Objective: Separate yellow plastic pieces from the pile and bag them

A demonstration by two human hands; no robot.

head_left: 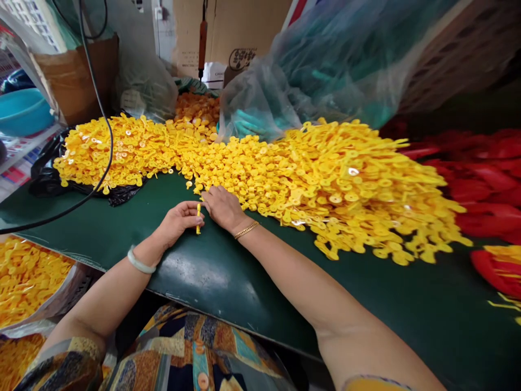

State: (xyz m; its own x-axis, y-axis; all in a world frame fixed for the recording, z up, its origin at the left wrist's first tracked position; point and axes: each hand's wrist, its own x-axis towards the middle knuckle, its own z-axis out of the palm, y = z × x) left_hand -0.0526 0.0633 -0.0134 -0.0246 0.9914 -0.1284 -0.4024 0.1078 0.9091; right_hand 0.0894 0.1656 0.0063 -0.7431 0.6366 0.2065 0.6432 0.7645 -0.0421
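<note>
Across the green table (191, 277), our large yellow heap (264, 174) suggests plenty is left; the container (67, 293) at lower left holds more, whether finished we cannot tell. Our right hand (224, 209) is at the heap's near edge, its grasp unclear; our left hand (174, 224) pinches one upright yellow piece (198, 209).

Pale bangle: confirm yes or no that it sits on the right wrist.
No, the pale bangle circles the left wrist; the right wrist wears a gold bracelet.
</note>
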